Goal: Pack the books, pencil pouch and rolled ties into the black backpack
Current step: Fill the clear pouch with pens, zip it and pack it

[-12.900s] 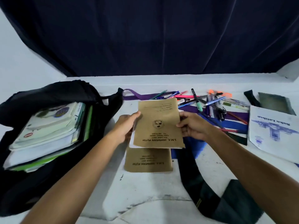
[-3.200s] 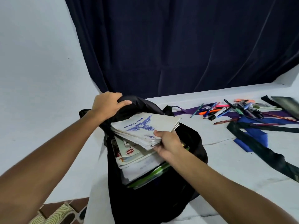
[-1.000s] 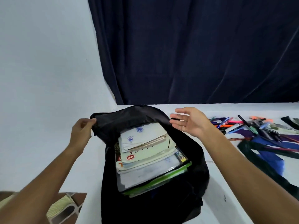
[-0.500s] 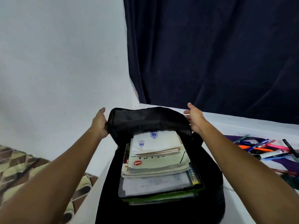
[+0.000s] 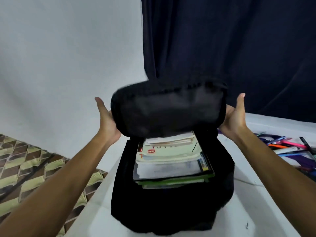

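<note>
Two hands on the black backpack [image 5: 171,199], which sits on the white table [image 5: 256,202]. Left hand [image 5: 106,119] and right hand [image 5: 235,117] hold the raised top flap [image 5: 167,110] from either side; thumbs up, fingers hidden behind it, grip unclear. Books [image 5: 171,161] stacked inside the backpack, under the flap. Pens [image 5: 289,146] lie right of the backpack.

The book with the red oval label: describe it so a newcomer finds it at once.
Look into the open black backpack on the white table, under the lifted flap. In the stack of books, it is the pale green book near the top, alone bearing a red oval label at its left end.
</note>
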Demonstrator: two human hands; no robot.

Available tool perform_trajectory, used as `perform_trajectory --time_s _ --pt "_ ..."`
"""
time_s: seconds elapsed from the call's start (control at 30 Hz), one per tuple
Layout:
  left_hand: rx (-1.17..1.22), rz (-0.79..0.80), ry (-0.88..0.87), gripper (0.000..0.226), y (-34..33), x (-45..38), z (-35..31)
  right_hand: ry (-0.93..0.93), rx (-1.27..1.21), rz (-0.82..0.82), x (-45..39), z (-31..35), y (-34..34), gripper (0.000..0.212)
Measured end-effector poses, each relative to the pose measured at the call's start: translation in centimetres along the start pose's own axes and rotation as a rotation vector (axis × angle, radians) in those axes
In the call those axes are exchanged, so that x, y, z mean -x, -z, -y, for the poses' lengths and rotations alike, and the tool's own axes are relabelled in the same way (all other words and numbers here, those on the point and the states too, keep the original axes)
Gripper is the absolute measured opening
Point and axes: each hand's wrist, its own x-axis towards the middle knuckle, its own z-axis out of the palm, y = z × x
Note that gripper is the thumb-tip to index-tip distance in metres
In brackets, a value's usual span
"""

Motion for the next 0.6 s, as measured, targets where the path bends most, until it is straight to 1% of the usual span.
perform_trajectory --time_s 0.03,0.07,0.13,0.17,0.2,0.23,0.3,0.37,0.4,0.43,0.47,0.5,0.53,0.6 --pt "-0.036 0.049 0.011 0.102 0.8 1.0 0.9 -0.018 0.055 0.015 1.2 -0.3 0.5 0.1" --pt "-0.133 0.09 0.021 0.106 1.7 1.7 1.9 -0.028 0.158 0.02 2.2 -0.8 1.1 0.103" --pt "-0.33 0.168 0.02 0.107 3.4 3.0 4.3 -0.032 0.387 0.062 3.7 -2.5 2.4 0.108" --pt "-0.384 0.177 0.031 0.104 4.1 3.5 5.4 -0.048 0.47 0.089 4.2 -3.6 3.0 0.107" --pt "-0.423 0.155 0.039 0.098 4.7 4.0 6.4 -0.07 0.532 0.108 4.7 -4.8 3.7 0.105" --pt "-0.464 0.1 0.028 0.087 5.0 4.5 7.2 -0.087 0.576 0.113 5.1 -5.8 4.2 0.101" --pt "-0.525 -0.076 -0.043 0.061 5.3 5.3 7.7 -0.075 0.589 0.057 5.8 -6.7 4.7 0.092" --pt "-0.572 -0.22 -0.115 0.044 5.9 5.3 7.7 -0.009 0.576 -0.085 6.1 -6.4 4.6 0.081" --pt "-0.601 -0.255 -0.104 0.04 6.2 5.1 7.7 0.033 0.617 -0.188 6.1 -6.1 4.3 0.073" --pt "-0.623 -0.263 -0.053 0.039 6.2 4.9 7.4 0.057 0.676 -0.28 5.9 -5.9 4.3 0.065" --pt "-0.632 -0.242 0.029 0.044 6.2 4.5 7.3 0.037 0.735 -0.328 5.7 -5.8 4.3 0.059" --pt "-0.613 -0.211 0.125 0.052 5.8 4.3 7.2 -0.025 0.766 -0.311 5.7 -5.8 4.1 0.059" --pt "-0.586 -0.171 0.213 0.058 5.4 3.8 7.3 -0.104 0.758 -0.25 5.9 -5.8 4.0 0.063" --pt "-0.501 -0.055 0.34 0.059 4.3 3.3 7.4 -0.252 0.664 -0.14 6.0 -6.4 3.7 0.07"
